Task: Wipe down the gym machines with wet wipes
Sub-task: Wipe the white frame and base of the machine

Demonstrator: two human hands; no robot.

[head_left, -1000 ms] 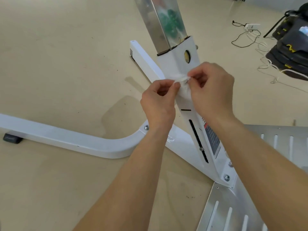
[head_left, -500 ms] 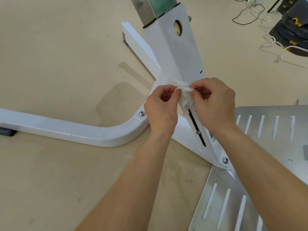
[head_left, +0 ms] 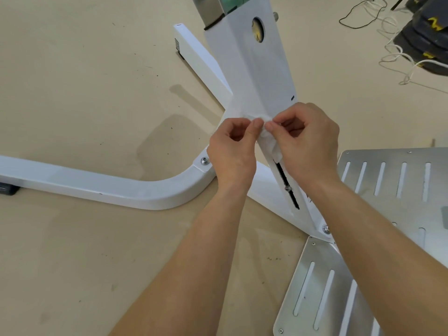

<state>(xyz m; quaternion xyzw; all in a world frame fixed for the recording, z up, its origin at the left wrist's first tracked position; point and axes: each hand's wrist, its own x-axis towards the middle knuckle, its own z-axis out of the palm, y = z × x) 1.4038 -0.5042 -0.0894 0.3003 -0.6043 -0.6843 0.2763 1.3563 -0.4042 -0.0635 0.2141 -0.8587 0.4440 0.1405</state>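
A white gym machine frame fills the view: an upright post [head_left: 257,69] with a round hole rises from curved white base legs [head_left: 135,190]. A crumpled white wet wipe [head_left: 268,138] is held in front of the post's lower part, just above a black slot. My left hand [head_left: 232,151] pinches the wipe's left edge between thumb and forefinger. On the opposite edge my right hand [head_left: 308,144] pinches it, and part of the wipe hangs below the fingers. Both hands are close together, knuckles up.
Slotted metal foot plates [head_left: 392,180] lie to the right and at the bottom right. Black weight plates [head_left: 426,37] and loose black and white cables [head_left: 388,44] lie on the beige floor at the top right. A black rubber foot [head_left: 7,189] sits under the left leg.
Both hands, still pinching the wipe, have come lower along the post toward the black slot; the view has tilted down, so the post's top has left the frame.
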